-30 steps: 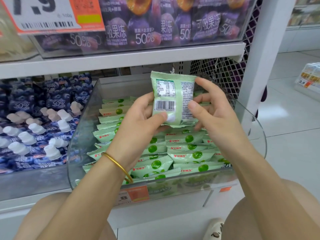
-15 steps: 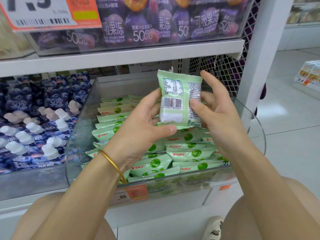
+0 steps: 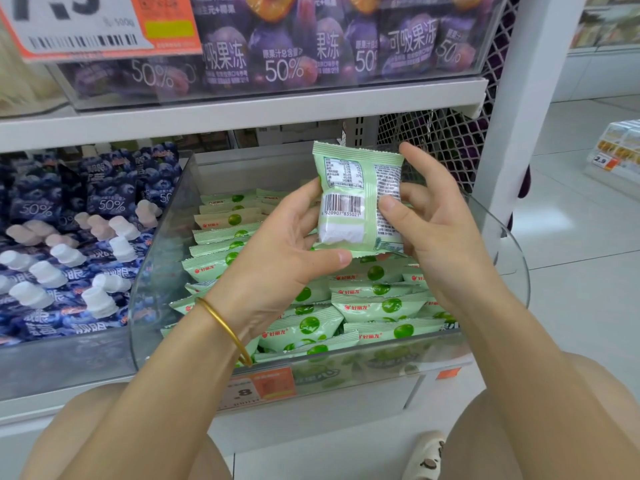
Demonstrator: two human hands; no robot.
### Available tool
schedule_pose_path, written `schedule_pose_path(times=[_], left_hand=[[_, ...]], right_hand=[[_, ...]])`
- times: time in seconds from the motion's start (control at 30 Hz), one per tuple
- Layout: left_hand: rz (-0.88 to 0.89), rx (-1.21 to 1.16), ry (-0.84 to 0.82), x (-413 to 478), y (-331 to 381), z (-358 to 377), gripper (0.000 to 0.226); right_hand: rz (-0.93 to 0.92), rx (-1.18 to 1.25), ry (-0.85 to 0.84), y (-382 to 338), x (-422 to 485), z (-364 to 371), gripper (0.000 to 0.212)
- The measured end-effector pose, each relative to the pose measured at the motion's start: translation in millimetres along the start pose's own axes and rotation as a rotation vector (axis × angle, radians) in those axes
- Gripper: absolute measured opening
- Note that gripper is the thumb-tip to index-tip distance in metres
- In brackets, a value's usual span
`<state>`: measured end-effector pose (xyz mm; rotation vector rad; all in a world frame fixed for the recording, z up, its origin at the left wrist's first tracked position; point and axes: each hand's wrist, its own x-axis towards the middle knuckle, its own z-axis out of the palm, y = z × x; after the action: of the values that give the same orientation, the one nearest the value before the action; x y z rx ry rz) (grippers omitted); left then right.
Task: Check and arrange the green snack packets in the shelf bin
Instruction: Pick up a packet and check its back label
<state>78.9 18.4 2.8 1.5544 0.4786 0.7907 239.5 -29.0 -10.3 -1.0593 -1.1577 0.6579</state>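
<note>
Mid-check, I'd say. The pale green foil snack packet (image 3: 356,188) is held above the clear plastic shelf bin (image 3: 162,271), barcode side showing. The left hand (image 3: 277,251) curls its grip round the 6 o'clock edge and the right hand (image 3: 436,237) pinches at 3 o'clock. The rows of green packets (image 3: 377,306) below look tidy-ish, and this one's not back in yet.

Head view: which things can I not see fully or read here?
- Held packet: front faces away, only the back shows; its small print is too small to read.
- Bin price tag: the left forearm covers its start.
- Upper price tag: cut by the top edge.
- Green packets: those behind the left hand and right hand are hidden.
</note>
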Motion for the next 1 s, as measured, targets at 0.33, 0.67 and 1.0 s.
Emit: schedule_pose_path(times=[0.33, 0.67, 1.0], left_hand=[[-0.076, -0.108, 0.224, 0, 0, 1, 0.061], [-0.213, -0.236, 0.373, 5, 5, 6, 0.016], [-0.188, 0.048, 0.303, 3, 0, 27, 0.013]], right_hand=[[0.02, 0.007, 0.053, -7, -3, 1, 0.046], [-0.004, -0.014, -0.057, -16, -8, -16, 0.051], [-0.134, -0.096, -0.122, -25, -15, -43, 0.022]])
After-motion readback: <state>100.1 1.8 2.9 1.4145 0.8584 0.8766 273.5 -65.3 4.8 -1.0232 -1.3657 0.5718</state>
